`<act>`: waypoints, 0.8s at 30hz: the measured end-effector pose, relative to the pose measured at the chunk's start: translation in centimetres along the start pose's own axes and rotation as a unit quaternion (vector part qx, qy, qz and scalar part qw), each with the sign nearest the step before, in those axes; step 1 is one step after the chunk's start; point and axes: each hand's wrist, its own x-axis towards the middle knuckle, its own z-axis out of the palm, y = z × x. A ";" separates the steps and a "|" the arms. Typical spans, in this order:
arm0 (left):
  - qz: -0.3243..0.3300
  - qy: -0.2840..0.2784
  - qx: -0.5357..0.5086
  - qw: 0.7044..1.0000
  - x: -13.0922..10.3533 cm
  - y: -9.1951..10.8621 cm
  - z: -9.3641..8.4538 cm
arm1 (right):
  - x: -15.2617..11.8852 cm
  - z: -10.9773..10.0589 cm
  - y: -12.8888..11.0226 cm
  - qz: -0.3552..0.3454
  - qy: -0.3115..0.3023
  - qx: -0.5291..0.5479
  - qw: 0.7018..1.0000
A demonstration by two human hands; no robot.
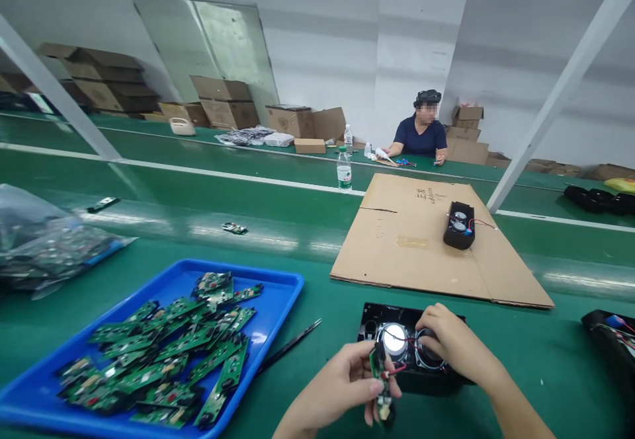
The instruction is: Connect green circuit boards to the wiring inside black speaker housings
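My left hand (347, 383) pinches a green circuit board (381, 386) on edge, with a red wire at its side. Behind the board lies a black speaker housing (404, 376) with two round speakers, one of them a bright silver disc (394, 338). My right hand (451, 340) rests over the other speaker (427, 354), its fingers curled down by a thin red wire. What those fingers grip, if anything, is hidden. Left of my hands, a blue tray (270, 353) bears a heap of green circuit boards (173, 340). Dark tweezers (292, 345) lie beside the tray.
A flat cardboard sheet (397, 254) holds another speaker housing (459, 227). At right stands a further black housing (602, 346). A plastic bag of boards (54, 240) lies at left, loose boards (234, 228) farther back. A water bottle (344, 169) stands beyond; a person (421, 131) sits opposite.
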 end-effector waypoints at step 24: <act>0.074 0.300 0.227 0.924 2.9 -3.3 2.4 | 0.7 1.9 -1.4 -0.082 0.126 0.144 0.978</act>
